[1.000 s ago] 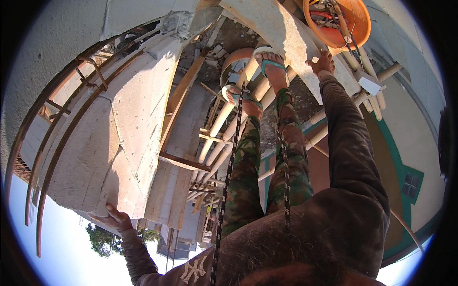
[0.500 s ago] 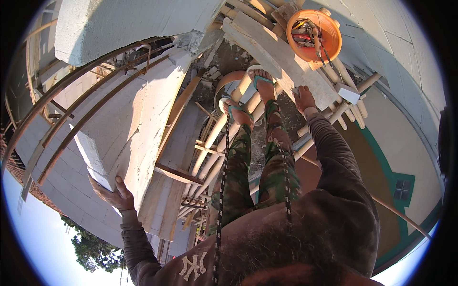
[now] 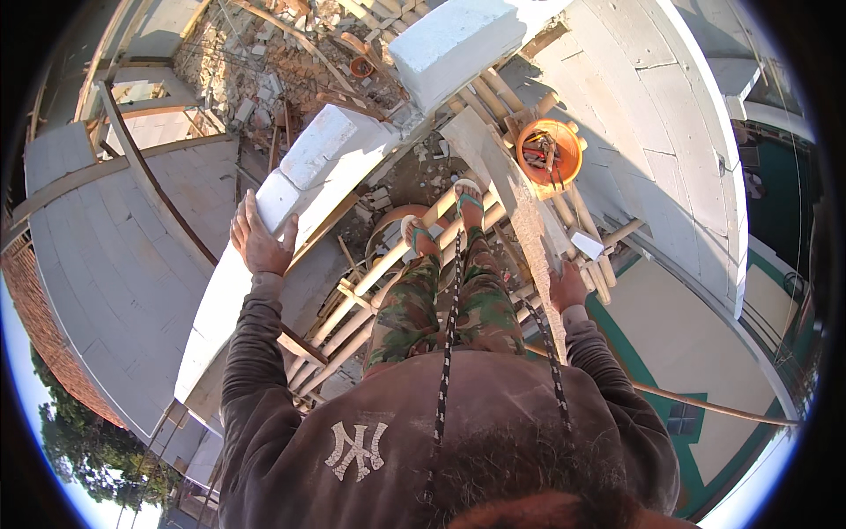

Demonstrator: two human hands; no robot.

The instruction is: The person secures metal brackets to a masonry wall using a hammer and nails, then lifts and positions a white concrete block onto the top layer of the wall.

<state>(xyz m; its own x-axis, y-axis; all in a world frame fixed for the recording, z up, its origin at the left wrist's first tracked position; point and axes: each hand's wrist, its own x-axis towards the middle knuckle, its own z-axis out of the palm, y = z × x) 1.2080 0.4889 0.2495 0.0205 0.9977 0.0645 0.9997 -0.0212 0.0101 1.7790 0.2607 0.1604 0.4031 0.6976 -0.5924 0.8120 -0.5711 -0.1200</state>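
My left hand (image 3: 262, 238) rests against the near end of a white block (image 3: 278, 196) on top of the wall. Its fingers are stretched out and the thumb stands apart. On the right, my right hand (image 3: 569, 287) is closed on the edge of a long, pale plank (image 3: 529, 225), which is seen nearly edge-on; some fingertips are hidden. My sandalled feet (image 3: 469, 204) stand on bamboo poles (image 3: 447, 208) between wall and plank.
An orange bucket (image 3: 568, 159) of hand tools sits on the bamboo beyond the plank. Near my right hand lies a small white block piece (image 3: 587, 245). A larger white block (image 3: 454, 48) tops the wall ahead. Rubble (image 3: 256, 79) lies far below.
The view has swung and tilted, showing more rubble and wall. My left hand appears farther forward at the block's end. The plank now appears tilted edge-on, with my right hand still at it.
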